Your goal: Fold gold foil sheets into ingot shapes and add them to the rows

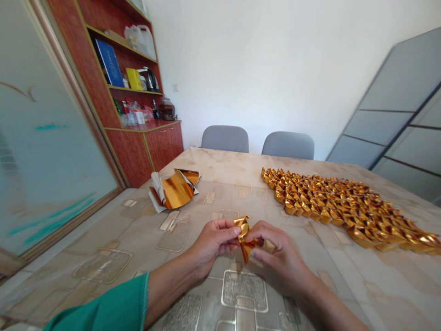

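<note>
A small piece of gold foil paper (245, 239), partly folded and crumpled, is held above the table between both my hands. My left hand (213, 241) pinches its left upper edge with thumb and fingers. My right hand (279, 255) grips its right side, fingers curled round it. A stack of flat gold foil sheets (175, 189) lies on the table to the far left of my hands. A large spread of several folded gold paper ingots (344, 202) covers the right part of the table.
The table (113, 262) has a beige patterned cover. Two grey chairs (225, 138) (288, 145) stand at its far side. A red wooden cabinet (144, 147) with shelves of bottles and books stands at the left. Grey panels (406, 115) lean at the right.
</note>
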Available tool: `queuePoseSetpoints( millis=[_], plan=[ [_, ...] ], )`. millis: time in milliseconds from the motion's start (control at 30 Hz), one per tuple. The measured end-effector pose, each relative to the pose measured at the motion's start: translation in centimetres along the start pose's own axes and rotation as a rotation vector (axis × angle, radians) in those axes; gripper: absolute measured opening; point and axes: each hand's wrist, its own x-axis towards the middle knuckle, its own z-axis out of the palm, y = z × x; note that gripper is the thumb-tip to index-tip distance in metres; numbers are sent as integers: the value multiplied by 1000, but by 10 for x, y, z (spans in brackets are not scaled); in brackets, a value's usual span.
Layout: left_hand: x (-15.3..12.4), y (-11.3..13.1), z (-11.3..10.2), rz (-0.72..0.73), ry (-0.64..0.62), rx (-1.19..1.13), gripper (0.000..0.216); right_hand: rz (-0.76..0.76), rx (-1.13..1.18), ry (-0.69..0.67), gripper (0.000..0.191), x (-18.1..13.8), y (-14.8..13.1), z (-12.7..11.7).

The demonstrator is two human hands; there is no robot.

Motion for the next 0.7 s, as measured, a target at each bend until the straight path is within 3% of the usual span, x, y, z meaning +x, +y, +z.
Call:
queuePoseSetpoints(
  millis=[367, 700],
  plan=[
    [-2, -4, 7, 6, 26, -123, 41, 122, 69, 133, 16, -1, -6, 5],
    [0, -2, 4, 19, 58, -117, 40, 30, -19, -51, 13, 0, -8, -5]
  ],
)
